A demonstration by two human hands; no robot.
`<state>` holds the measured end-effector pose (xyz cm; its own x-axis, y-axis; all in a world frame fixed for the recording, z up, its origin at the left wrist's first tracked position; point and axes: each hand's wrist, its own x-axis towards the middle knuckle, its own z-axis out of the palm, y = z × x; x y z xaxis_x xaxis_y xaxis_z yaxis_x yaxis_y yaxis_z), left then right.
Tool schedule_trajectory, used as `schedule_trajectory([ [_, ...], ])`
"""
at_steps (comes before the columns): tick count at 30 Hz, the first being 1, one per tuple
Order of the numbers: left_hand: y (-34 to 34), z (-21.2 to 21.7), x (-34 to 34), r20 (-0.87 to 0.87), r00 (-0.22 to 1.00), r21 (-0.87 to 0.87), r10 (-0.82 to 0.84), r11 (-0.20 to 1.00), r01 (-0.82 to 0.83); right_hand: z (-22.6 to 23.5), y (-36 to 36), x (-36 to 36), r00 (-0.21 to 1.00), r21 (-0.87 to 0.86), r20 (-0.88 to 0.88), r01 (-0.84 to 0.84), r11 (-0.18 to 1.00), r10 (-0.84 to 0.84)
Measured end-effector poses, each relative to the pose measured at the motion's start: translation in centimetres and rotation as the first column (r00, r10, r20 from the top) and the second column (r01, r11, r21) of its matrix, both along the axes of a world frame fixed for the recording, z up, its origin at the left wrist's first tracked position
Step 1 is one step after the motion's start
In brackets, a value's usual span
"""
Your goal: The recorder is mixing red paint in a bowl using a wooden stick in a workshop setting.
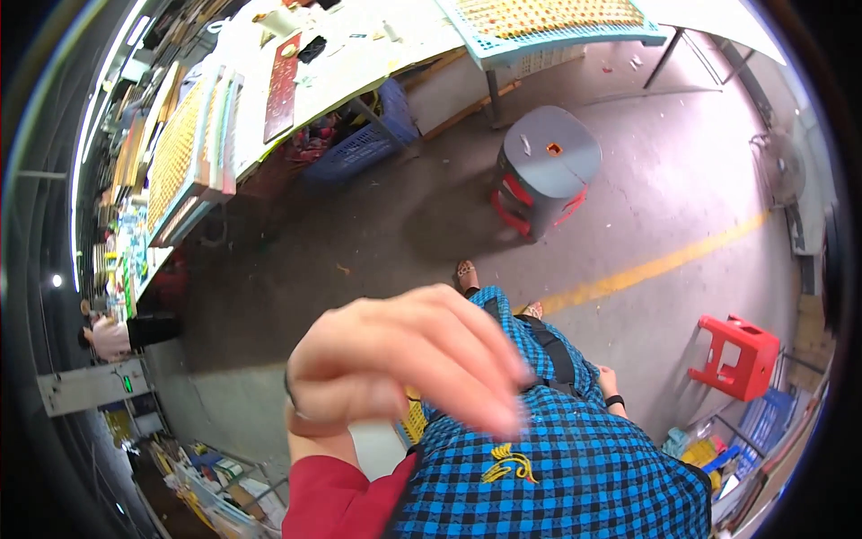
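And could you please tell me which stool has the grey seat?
The upper stool, nearer the blue basket; the lower-right stool is red instead.

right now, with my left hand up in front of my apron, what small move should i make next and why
Probably lower the left hand to your side: it seems to hold nothing, and its bent, blurred fingers cover part of the blue-checked apron, while the right hand is already down beside it.
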<state>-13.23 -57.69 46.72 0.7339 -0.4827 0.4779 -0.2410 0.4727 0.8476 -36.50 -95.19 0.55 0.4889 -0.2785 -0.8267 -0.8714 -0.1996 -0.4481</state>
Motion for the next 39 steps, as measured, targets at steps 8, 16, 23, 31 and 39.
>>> schedule_trajectory([
  [8,-0.9,5.1,-8.3,0.444,0.841,-0.31,-0.31,0.827,0.469,-0.9,0.4,6.6,0.958,0.189,0.283,-0.019,0.982,-0.036],
  [16,3.4,5.5,-10.6,0.314,0.672,0.182,-0.67,0.737,0.65,-1.2,-1.1,4.7,0.993,0.118,0.118,0.008,0.993,-0.022],
  [23,4.6,-18.1,-10.0,-0.128,0.899,0.945,0.419,0.326,-0.018,-1.5,-0.6,5.2,0.987,0.261,0.108,0.089,0.961,-0.12],
  [31,7.2,-18.6,-11.3,-0.164,0.874,0.884,0.457,0.461,-0.075,-1.8,2.2,5.0,0.977,0.585,0.177,-0.2,0.786,0.117],
  [39,6.4,9.2,-11.2,0.187,0.779,-0.103,0.598,0.801,-0.59,2.6,1.7,6.6,0.962,0.326,0.194,-0.249,0.912,0.194],
])
